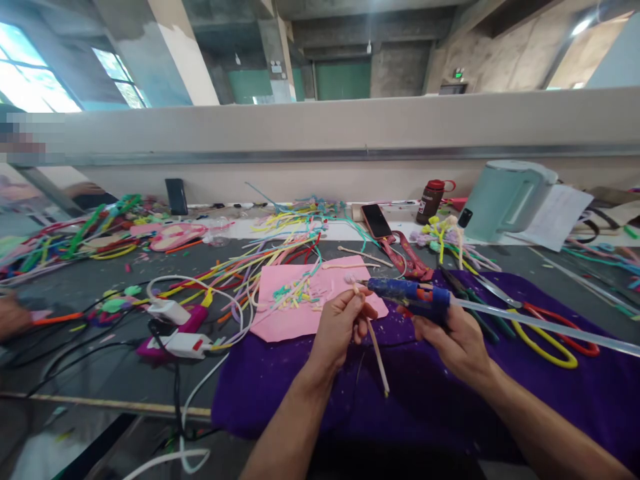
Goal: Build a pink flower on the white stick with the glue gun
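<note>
My left hand (345, 319) pinches a pale pipe cleaner stem (378, 357), which hangs down toward the purple cloth (270, 393). A small pale lilac piece shows at the stem's top, above my fingertips. My right hand (453, 340) is wrapped round a blue glue gun (410, 293), its nozzle pointing left at the top of the stem. A long clear glue stick (540, 325) sticks out of the gun's back to the right. Behind my left hand lies a pink sheet (275, 321) with small cut yellow and teal bits on it.
Scissors with yellow (545, 343) and red handles and dark pliers lie at the right. Beyond are a phone (376, 221), a brown bottle (429, 203) and a pale green kettle (505, 200). Power strips (193, 320) with white cables sit left. Another person's hand (13, 317) is at the far left.
</note>
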`<control>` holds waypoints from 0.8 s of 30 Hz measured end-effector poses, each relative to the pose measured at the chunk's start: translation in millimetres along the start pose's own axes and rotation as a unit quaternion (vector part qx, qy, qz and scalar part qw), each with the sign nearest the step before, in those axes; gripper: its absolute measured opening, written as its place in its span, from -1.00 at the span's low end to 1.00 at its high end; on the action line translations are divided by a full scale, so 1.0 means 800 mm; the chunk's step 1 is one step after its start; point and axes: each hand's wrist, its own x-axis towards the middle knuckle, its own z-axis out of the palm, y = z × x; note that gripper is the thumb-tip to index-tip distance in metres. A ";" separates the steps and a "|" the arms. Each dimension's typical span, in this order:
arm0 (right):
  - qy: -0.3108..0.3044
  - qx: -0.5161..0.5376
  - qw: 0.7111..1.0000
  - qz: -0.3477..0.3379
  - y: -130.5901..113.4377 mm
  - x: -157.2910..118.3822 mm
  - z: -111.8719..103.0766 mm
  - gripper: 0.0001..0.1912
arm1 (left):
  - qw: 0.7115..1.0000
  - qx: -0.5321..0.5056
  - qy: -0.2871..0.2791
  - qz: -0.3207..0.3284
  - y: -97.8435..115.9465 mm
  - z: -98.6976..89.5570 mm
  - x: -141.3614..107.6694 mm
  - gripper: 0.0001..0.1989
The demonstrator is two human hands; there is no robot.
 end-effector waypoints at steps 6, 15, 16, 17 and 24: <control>-0.001 -0.004 1.000 0.010 -0.006 0.003 -0.001 -0.82 | 1.000 0.001 -0.012 -0.002 -0.002 0.000 0.001 -0.69; 0.015 -0.066 0.997 -0.037 -0.008 0.005 -0.002 -0.83 | 1.000 0.016 -0.007 -0.011 0.000 0.001 0.000 -0.67; 0.016 -0.069 0.997 -0.039 -0.008 0.005 -0.001 -0.83 | 1.000 0.016 -0.009 -0.010 0.000 0.002 0.000 -0.68; 0.016 -0.073 0.996 -0.042 -0.008 0.005 -0.001 -0.83 | 1.000 0.017 -0.010 -0.007 0.001 0.002 0.000 -0.68; 0.021 -0.084 0.995 -0.057 -0.004 0.004 0.000 -0.82 | 1.000 0.015 -0.010 -0.001 -0.001 0.002 0.000 -0.69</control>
